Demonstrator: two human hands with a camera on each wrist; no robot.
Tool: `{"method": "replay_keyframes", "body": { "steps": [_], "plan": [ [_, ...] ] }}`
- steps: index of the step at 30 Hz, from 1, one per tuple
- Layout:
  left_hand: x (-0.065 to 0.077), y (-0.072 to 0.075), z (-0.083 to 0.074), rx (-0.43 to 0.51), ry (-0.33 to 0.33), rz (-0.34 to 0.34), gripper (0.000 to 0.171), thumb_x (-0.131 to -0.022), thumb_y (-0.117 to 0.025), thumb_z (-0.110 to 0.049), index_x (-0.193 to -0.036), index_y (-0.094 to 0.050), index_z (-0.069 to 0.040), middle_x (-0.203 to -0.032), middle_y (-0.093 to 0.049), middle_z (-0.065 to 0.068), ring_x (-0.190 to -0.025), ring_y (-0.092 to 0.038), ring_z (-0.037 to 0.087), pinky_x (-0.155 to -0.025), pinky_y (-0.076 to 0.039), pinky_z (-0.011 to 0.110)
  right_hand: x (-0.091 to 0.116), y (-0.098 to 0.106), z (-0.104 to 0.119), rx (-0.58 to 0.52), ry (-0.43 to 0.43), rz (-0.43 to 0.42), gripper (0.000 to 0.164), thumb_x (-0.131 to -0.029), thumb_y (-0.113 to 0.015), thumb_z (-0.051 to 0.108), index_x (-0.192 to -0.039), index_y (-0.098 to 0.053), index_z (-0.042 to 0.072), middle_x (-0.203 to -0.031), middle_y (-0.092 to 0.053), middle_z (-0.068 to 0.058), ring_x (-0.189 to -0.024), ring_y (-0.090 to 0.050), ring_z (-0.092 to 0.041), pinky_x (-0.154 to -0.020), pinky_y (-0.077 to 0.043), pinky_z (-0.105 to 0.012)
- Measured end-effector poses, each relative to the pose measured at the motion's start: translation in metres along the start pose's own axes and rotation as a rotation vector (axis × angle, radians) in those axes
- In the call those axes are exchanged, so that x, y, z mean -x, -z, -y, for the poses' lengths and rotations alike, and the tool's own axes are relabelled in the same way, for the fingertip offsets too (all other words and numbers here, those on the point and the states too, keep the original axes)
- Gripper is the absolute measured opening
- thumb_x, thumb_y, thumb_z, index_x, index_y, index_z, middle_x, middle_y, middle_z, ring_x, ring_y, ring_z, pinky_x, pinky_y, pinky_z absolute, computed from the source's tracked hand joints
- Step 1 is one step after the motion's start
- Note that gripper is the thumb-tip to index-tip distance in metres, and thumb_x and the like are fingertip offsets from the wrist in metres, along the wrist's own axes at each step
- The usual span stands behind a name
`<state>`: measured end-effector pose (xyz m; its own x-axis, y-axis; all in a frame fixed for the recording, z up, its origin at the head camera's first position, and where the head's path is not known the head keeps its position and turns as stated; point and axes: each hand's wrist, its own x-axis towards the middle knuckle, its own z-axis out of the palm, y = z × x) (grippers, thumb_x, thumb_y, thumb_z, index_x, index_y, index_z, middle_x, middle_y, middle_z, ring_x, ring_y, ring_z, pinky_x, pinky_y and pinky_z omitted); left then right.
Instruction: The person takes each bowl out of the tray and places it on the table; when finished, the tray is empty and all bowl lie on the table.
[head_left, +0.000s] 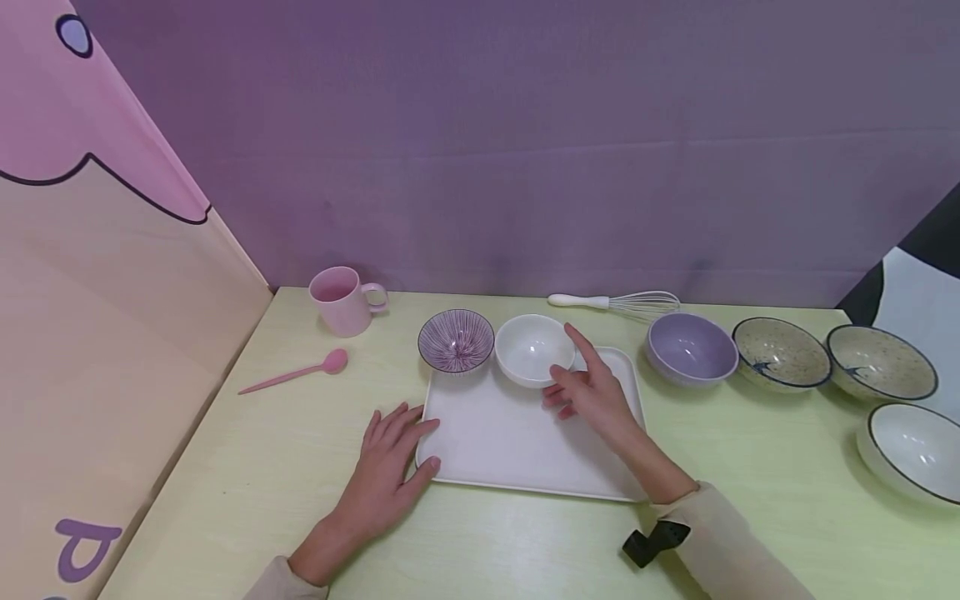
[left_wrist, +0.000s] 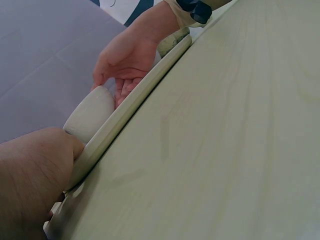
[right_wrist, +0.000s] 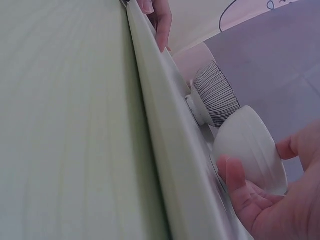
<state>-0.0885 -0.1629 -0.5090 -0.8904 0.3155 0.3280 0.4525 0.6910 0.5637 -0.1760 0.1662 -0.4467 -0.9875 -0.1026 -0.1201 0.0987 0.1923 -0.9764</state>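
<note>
My right hand (head_left: 592, 398) is at the right side of a plain white bowl (head_left: 527, 350), index finger along the rim and thumb over its near side. In the right wrist view its fingers curve around the white bowl (right_wrist: 247, 150). The bowl stands over the back part of a white rectangular tray (head_left: 517, 446). Just left of it is a small purple-striped bowl (head_left: 456, 342) at the tray's back left corner. My left hand (head_left: 386, 479) rests at the tray's left edge, fingers spread, index fingertip and thumb tip overlapping the rim.
On the left stand a pink mug (head_left: 347, 304) and a pink spoon (head_left: 300, 372). A whisk (head_left: 615, 302) lies along the back. To the right are a purple bowl (head_left: 692, 350), two speckled bowls (head_left: 782, 354) and a dark-rimmed white bowl (head_left: 915, 450). A purple backdrop (head_left: 525, 167) rises behind.
</note>
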Motion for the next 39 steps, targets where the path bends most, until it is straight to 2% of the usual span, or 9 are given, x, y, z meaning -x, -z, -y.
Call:
{"method": "replay_keyframes", "body": {
  "steps": [12, 23, 31, 39],
  "plan": [
    [-0.002, 0.001, -0.001, 0.002, 0.002, 0.011, 0.049, -0.104, -0.072, -0.028, -0.148, -0.068, -0.006, -0.16, -0.057, 0.023, -0.158, -0.041, 0.048, -0.134, -0.013, 0.071, -0.002, 0.004, 0.001, -0.065, -0.024, -0.007, 0.08, -0.106, -0.053, 0.003, -0.179, -0.024, 0.023, -0.094, -0.082, -0.024, -0.072, -0.079, -0.016, -0.059, -0.064, -0.029],
    [-0.002, 0.001, -0.002, 0.006, 0.011, 0.019, 0.049, -0.105, -0.071, -0.028, -0.148, -0.068, -0.005, -0.16, -0.057, 0.023, -0.158, -0.041, 0.049, -0.134, -0.013, 0.071, 0.0, 0.005, -0.002, -0.061, -0.017, -0.055, 0.083, -0.095, -0.05, 0.006, -0.175, -0.036, 0.019, -0.082, -0.081, -0.016, -0.067, -0.078, -0.016, -0.057, -0.063, -0.026],
    [-0.001, 0.001, -0.001, 0.008, 0.006, 0.002, 0.049, -0.104, -0.072, -0.028, -0.147, -0.068, -0.005, -0.159, -0.057, 0.023, -0.157, -0.041, 0.049, -0.133, -0.014, 0.072, 0.007, 0.009, 0.003, -0.072, -0.053, -0.056, 0.08, -0.099, -0.049, 0.0, -0.175, -0.037, 0.024, -0.085, -0.081, -0.016, -0.069, -0.078, -0.014, -0.06, -0.064, -0.026],
    [0.0, 0.0, -0.001, 0.004, 0.004, -0.002, 0.049, -0.103, -0.072, -0.027, -0.147, -0.068, -0.005, -0.159, -0.057, 0.023, -0.157, -0.042, 0.049, -0.133, -0.014, 0.073, 0.018, 0.016, 0.008, -0.058, -0.039, -0.052, 0.078, -0.102, -0.05, 0.001, -0.175, -0.038, 0.026, -0.085, -0.081, -0.015, -0.071, -0.079, -0.015, -0.062, -0.064, -0.027]
  ]
}}
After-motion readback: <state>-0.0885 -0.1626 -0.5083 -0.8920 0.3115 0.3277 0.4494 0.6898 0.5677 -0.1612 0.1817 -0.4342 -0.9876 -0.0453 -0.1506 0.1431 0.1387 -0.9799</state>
